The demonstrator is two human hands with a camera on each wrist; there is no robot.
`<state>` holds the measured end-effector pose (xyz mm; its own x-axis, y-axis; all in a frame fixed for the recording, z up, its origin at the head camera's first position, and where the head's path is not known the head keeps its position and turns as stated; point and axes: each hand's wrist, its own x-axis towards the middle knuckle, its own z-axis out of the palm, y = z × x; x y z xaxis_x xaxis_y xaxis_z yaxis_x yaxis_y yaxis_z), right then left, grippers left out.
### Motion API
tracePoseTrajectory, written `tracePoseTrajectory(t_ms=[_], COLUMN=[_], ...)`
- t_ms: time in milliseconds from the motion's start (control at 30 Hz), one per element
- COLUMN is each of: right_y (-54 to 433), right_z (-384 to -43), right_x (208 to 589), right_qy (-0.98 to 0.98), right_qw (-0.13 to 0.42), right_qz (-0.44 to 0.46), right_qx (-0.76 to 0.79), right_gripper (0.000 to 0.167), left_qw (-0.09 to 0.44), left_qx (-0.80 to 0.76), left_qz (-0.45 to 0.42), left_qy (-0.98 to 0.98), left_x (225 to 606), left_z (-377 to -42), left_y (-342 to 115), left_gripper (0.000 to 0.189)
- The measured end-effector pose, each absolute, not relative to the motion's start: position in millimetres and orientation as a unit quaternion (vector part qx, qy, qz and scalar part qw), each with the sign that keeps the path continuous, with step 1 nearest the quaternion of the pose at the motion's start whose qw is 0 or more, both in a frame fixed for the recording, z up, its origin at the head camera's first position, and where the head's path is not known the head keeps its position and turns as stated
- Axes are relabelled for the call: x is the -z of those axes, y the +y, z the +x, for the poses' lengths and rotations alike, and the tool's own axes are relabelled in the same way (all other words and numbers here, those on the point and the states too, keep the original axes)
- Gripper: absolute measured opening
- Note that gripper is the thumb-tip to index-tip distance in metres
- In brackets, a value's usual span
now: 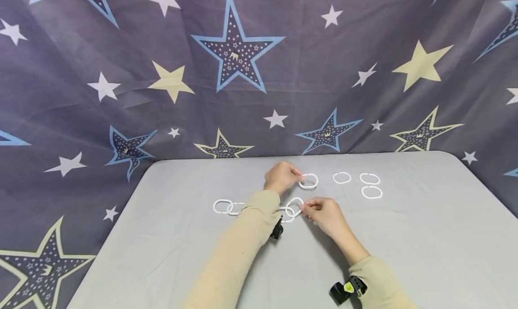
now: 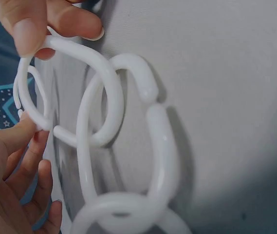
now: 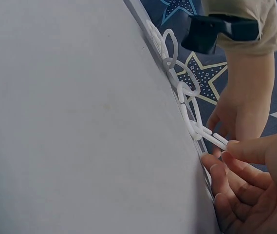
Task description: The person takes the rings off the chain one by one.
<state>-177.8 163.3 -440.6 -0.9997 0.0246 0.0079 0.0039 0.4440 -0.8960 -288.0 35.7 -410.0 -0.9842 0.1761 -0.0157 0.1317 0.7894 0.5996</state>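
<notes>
A chain of white plastic C-shaped links (image 2: pixel 165 151) lies across the grey table, partly hidden behind the left forearm in the head view. My right hand (image 1: pixel 327 215) pinches the chain's right end link (image 1: pixel 296 200) between thumb and fingertips, lifting it slightly at an angle. Farther back, my left hand (image 1: pixel 280 177) pinches a separate white link (image 1: pixel 310 187) by its left side. In the left wrist view, the left hand (image 2: pixel 11 170) is below the right hand's thumb. The right wrist view shows the held end link (image 3: pixel 215 140) joined to the chain.
Loose white links lie to the right: one single link (image 1: pixel 341 182) and a pair, the upper link (image 1: pixel 370 183) and lower link (image 1: pixel 371 198). The grey table (image 1: pixel 425 237) ends at a star-patterned curtain (image 1: pixel 259 106). Black cameras (image 1: pixel 340 293) are strapped to both wrists.
</notes>
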Motion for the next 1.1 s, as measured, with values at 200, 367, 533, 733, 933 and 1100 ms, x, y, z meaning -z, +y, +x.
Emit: tracePoseTrajectory(t_ms=[200, 367, 533, 733, 933, 1100], right_y=[164, 164, 164, 163, 162, 163], right_z=[-178, -179, -178, -178, -177, -178], right_x=[442, 442, 441, 441, 441, 441], right_qy=[-0.85, -0.848, -0.846, -0.843, -0.842, -0.845], right_qw=[0.011, 0.013, 0.012, 0.007, 0.006, 0.01], right_qz=[-0.007, -0.006, -0.005, -0.007, -0.013, -0.014], right_qx=[-0.527, -0.53, -0.533, -0.537, -0.539, -0.535], right_gripper=[0.013, 0.012, 0.012, 0.012, 0.01, 0.011], left_qw=[0.042, 0.04, 0.042, 0.05, 0.065, 0.07], left_qx=[-0.277, -0.262, -0.263, -0.26, -0.263, -0.26], left_qz=[0.073, 0.082, 0.083, 0.08, 0.089, 0.103], left_qy=[0.957, 0.961, 0.96, 0.961, 0.959, 0.958], left_x=[413, 412, 412, 416, 417, 413], left_z=[-295, -299, -301, -304, -304, -304], left_y=[49, 60, 64, 61, 56, 49], left_gripper=[0.011, 0.009, 0.008, 0.009, 0.01, 0.013])
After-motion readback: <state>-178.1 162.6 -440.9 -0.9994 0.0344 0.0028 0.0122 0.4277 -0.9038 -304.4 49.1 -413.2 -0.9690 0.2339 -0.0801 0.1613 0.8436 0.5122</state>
